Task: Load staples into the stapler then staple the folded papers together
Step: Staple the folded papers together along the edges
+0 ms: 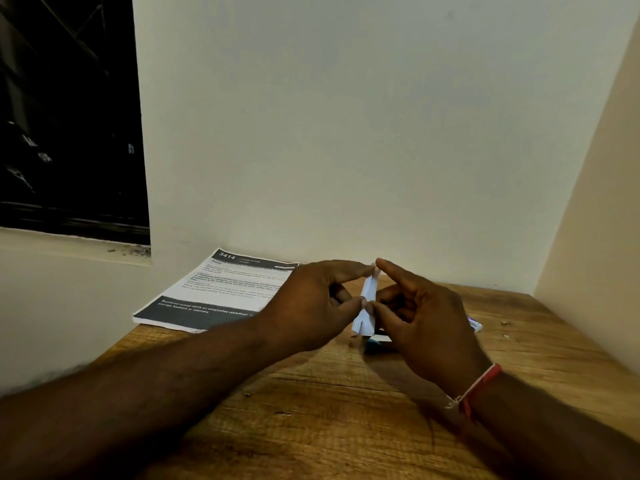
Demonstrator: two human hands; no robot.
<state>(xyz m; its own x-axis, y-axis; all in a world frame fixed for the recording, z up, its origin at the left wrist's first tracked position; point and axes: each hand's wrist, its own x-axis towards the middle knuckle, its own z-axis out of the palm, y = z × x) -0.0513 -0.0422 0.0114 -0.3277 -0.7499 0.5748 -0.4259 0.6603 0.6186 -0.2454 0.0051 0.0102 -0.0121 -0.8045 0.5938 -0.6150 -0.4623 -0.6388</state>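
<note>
Left hand (311,306), right hand (429,327) pinching folded paper (367,291), wooden table (311,410)

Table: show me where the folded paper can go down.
Bare table lies between the forearms, nearer than the left hand and right hand; more between the right hand and the wall. Crowded: the stack back left, small items under the right hand.

Wooden table (329,393), as I view it remotely: a printed paper stack (214,296) lies at its far left corner; a small blue-and-white item (374,342), largely hidden, lies mid-table.
</note>
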